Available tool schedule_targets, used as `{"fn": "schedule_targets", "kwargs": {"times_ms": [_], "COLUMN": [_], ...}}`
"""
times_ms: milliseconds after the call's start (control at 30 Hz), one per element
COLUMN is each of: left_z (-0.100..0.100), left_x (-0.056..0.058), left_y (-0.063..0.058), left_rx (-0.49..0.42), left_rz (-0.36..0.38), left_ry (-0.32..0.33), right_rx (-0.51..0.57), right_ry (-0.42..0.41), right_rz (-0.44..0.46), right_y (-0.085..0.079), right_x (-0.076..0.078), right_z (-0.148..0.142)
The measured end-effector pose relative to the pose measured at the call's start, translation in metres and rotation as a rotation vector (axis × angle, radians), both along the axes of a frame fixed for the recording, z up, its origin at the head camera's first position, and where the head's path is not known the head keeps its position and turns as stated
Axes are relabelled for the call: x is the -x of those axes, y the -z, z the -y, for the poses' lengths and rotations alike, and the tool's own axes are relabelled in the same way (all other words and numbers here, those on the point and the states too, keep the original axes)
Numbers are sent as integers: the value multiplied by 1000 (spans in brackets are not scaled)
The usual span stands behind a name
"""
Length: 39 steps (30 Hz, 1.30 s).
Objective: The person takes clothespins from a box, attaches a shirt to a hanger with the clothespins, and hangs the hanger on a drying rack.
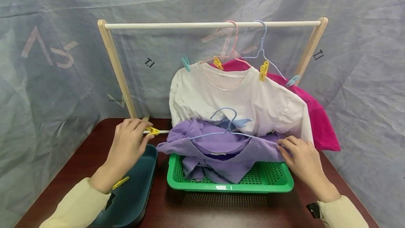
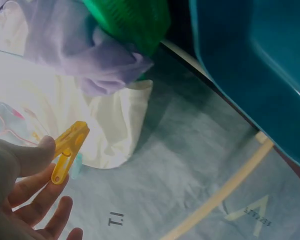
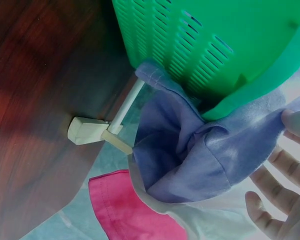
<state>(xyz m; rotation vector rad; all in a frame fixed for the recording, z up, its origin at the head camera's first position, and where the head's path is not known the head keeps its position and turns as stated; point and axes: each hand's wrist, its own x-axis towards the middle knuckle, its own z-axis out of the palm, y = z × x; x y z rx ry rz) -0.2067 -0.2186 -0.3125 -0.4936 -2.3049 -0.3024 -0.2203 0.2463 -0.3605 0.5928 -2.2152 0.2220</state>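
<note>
Between thumb and fingertips, my left hand (image 1: 126,147) pinches a yellow clothespin (image 2: 71,145), left of the purple shirt (image 1: 221,166). My right hand (image 1: 302,159) pinches that shirt's sleeve at the right, thumb on the cloth. A blue hanger (image 1: 230,132) sits in the shirt's neckline with its hook upward. The shirt lies draped over the green basket (image 1: 231,187), part of it sagging inside. Behind it, a white T-shirt (image 1: 221,97) hangs on a pink hanger (image 1: 233,45) with a teal clothespin (image 1: 186,63) and yellow clothespins (image 1: 263,71).
A rack with a white rail (image 1: 174,25) and wooden posts (image 1: 117,66) stands at the back. A magenta shirt (image 1: 319,119) hangs behind the white one. At left, a dark teal tray (image 1: 139,189) holds a yellow clothespin (image 1: 120,182). All stand on a dark red-brown table (image 1: 190,214).
</note>
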Motion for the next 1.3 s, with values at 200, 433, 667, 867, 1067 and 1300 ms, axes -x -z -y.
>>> {"fn": "schedule_targets", "kwargs": {"times_ms": [200,433,667,867,1067,1300], "left_z": [-13,-27,-36,-44,-50,-52], "left_x": [-1,-4,-3,-5,-4,-2], "left_y": [-1,-1,-2,-2,-1,0], "left_rx": [-22,-41,-62,-82,-86,-88], "left_rz": [-11,-31,-33,-13,22,93], "left_ry": [34,85,111,143,142,149], "right_rx": [-2,0,-4,-3,-2,1], "right_ry": [-2,-2,-3,4,9,0], "right_rz": [-3,0,1,4,5,5], "right_y": [0,1,2,1,1,1], "right_x": [1,1,1,1,1,-1], "right_z": [0,0,0,-1,-1,1]}}
